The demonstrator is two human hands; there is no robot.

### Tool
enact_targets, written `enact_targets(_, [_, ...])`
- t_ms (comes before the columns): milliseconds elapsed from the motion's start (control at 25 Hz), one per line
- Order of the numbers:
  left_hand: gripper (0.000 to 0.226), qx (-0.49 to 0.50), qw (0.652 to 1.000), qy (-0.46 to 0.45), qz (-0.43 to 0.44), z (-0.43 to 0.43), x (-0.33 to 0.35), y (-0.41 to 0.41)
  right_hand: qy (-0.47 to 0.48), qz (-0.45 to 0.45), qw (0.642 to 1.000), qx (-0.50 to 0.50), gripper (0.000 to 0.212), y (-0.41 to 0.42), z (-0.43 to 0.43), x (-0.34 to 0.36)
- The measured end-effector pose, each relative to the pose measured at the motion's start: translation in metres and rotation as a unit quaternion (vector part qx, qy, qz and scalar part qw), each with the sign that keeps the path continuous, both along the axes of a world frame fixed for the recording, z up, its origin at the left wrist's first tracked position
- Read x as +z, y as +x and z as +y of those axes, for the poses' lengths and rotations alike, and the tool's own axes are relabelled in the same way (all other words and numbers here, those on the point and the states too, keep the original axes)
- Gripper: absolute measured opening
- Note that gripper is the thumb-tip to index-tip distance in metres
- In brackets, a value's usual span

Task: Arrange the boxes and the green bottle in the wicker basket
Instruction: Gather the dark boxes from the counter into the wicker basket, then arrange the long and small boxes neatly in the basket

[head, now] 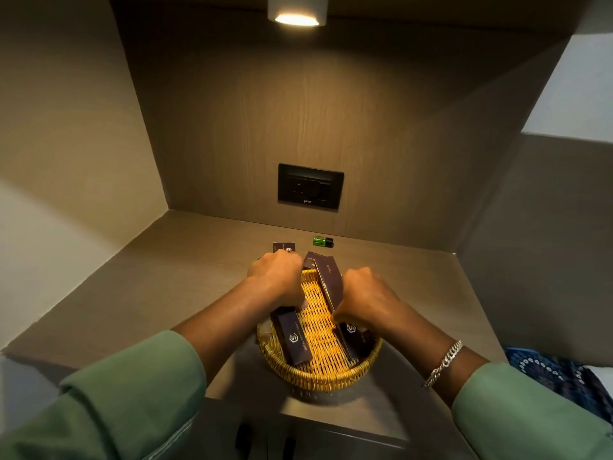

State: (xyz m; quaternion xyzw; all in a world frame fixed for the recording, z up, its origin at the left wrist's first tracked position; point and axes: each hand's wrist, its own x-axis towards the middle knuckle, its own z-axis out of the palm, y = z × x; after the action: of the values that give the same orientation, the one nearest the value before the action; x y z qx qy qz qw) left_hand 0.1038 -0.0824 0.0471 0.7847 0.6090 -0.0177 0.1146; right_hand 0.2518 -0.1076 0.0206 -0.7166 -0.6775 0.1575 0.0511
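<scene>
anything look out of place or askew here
Yes. The green bottle lies on its side on the counter behind the wicker basket, not in it. One small dark box also sits outside, and the comb box leans tilted over the far rim.

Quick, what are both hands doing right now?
Left hand: closed on a dark box in the basket.
Right hand: closed on the comb box.

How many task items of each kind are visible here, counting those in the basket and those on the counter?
Dark boxes: 5, namely the left box in the basket, the right box in the basket, the "Comb" box, the box behind it and the counter box
Green bottle: 1
Wicker basket: 1
Total: 7
</scene>
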Motion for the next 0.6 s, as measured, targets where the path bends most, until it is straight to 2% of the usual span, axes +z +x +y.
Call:
enact_targets(120, [0.057, -0.071, 0.996, 0.025, 0.058, -0.022, -0.014, 0.006, 0.011, -0.022, 1.000, 0.000, 0.034, -0.001, 0.000, -0.003])
enact_targets(280, [0.043, -0.136, 0.988, -0.003, 0.073, -0.048, -0.029, 0.010, 0.015, -0.021, 1.000, -0.008, 0.033, 0.000, 0.004, -0.005])
enact_targets(440, [0.037, -0.176, 0.982, -0.043, 0.051, -0.048, -0.029, 0.008, 0.023, -0.019, 0.999, -0.017, 0.032, 0.000, 0.005, -0.006])
enact_targets(600, [0.014, -0.214, 0.968, -0.126, -0.039, -0.038, -0.029, 0.004, 0.023, -0.035, 0.999, -0.018, 0.035, 0.001, 0.005, -0.008])
